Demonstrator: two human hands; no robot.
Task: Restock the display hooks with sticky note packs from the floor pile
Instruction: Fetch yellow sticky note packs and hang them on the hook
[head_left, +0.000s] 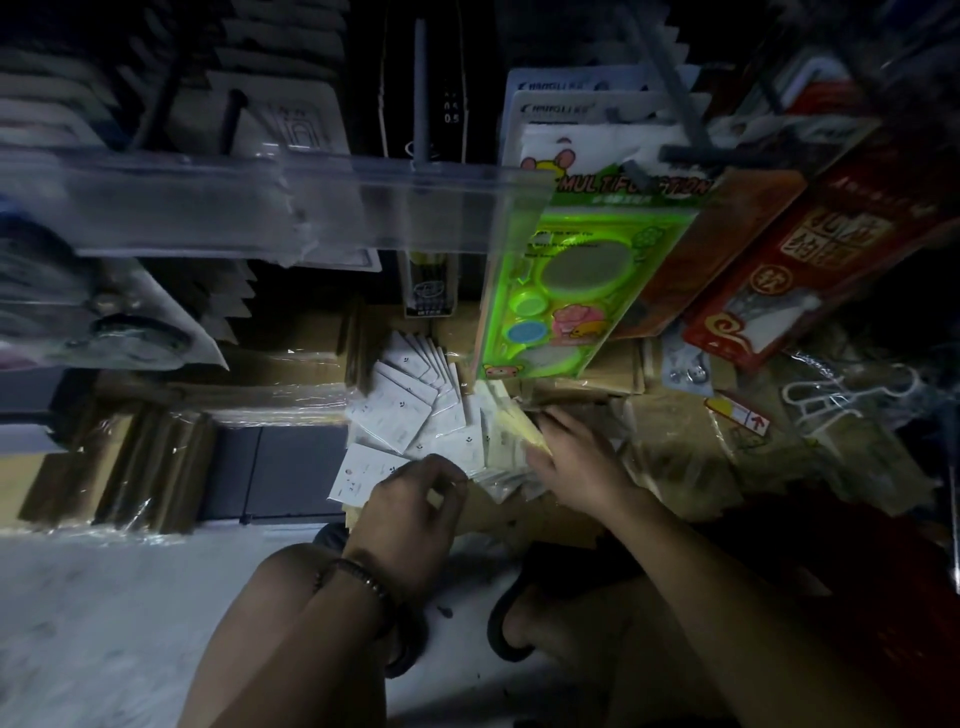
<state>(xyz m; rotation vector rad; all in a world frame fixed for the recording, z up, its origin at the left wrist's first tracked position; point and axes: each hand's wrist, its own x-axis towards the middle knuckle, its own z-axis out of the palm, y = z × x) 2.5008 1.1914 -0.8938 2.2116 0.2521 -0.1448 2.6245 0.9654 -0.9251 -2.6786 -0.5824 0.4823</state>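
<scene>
A fanned pile of white sticky note packs (415, 405) lies on the floor in front of the bottom of the display. My left hand (415, 499) hovers over the pile's near edge with its fingers curled, pinching the corner of a pack. My right hand (576, 457) lies on the right part of the pile and grips a bunch of packs with yellowish sheets (511, 436). Grey display hooks (422, 93) stick out above, behind a clear plastic strip (260, 208). The scene is dim.
A green stencil pack (561, 275) hangs just above the pile. Red and brown packs (800, 244) hang to its right. Wrapped cardboard bundles (150, 467) lie on the left, plastic-bagged goods (810, 431) on the right. My knees and sandals fill the foreground.
</scene>
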